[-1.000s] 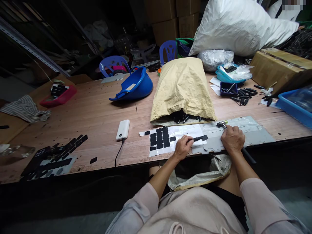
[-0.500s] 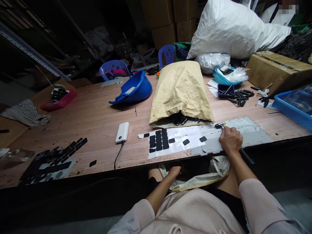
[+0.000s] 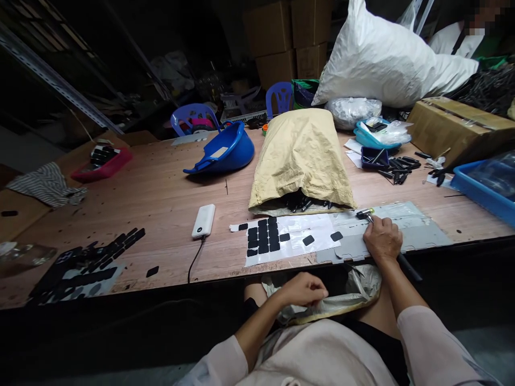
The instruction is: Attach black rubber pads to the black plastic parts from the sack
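Note:
My right hand [image 3: 383, 239] is wrapped round a small hammer [image 3: 365, 214] at the table's front edge. The hammer's head has a yellow-green end and lies over the grey board [image 3: 418, 225]; its black grip sticks out below my wrist. My left hand [image 3: 304, 289] is over the open sack [image 3: 341, 306] on my lap, its fingers curled together. Whatever they hold, if anything, is hidden. Left of the board lies a white sheet [image 3: 295, 254] with rows of black rounded pads [image 3: 263, 236] and a few single ones. Behind it a yellow sack [image 3: 301, 155] opens towards me, black parts in its mouth.
A white power bank [image 3: 203, 220] with a cable lies left of the sheet. Further back is a blue scoop-shaped basin [image 3: 225, 150]. Loose black parts [image 3: 400, 169], a cardboard box [image 3: 454, 126] and a blue tray [image 3: 483, 185] stand right. More black pads [image 3: 88, 273] lie left.
My left hand has risen out of the lap sack's mouth and moved right, its fingers now in view. The right hand keeps the hammer in nearly the same place. The view has tilted slightly.

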Demonstrator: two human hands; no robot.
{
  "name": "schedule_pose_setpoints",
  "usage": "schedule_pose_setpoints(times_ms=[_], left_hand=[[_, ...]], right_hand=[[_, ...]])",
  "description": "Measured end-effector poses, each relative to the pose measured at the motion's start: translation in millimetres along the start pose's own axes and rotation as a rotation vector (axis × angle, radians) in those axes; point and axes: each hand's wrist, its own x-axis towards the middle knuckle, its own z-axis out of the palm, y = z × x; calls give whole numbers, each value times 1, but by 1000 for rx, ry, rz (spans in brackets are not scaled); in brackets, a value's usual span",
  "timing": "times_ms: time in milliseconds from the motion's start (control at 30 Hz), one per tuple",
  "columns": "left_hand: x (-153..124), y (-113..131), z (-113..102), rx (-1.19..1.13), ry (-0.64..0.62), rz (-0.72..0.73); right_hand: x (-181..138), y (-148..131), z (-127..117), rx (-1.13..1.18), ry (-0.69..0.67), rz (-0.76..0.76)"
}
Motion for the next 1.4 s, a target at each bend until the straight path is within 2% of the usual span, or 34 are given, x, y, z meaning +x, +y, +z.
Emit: schedule_pose_setpoints(times_ms=[33,67,100,133,200,233,300,400,533,667,733,867,967,1033,1133,1300,1400], left_hand=[[1,16,-11,-8,-23,50],[5,32,-25,8,32,113],[12,47,-39,43,165,176],[22,62,-54,100,363,225],[45,87,-83,268,752,235],[57,97,-94,354,872,203],[78,111,-110,510,988,108],[99,120,-118,689,1020,-13],[111,123,-116,814,1038,-108],[108,131,-119,778,1000,-211],[99,133,-119,749,997,-215],[73,120,-107,699,971,-14],[59,97,-86,671,848,110],[57,80,-72,657,786,166],[60,59,-58,632,794,268],[67,48,-56,633,796,358],[68,48,-58,616,786,361]], right_hand=[[0,0,0,0,-2,-5],[0,1,0,0,-5,-10],[0,1,0,0,-8,-11],[0,1,0,0,-10,-12],[0,1,-1,-1,-12,-10],[0,0,-1,-4,-13,-7],[0,-1,-2,-12,-19,-4],[0,-2,-5,-27,-37,-5],[0,-3,-7,-45,-58,-6],[0,-4,-7,-48,-64,-2],[0,-4,-7,-42,-64,-4],[0,-4,-8,-20,-66,-1],[-1,-4,-9,6,-71,-3],[-2,-3,-8,20,-66,1],[-1,0,-7,45,-49,12],[3,8,-7,127,-99,73],[-6,5,-14,289,-74,99]])
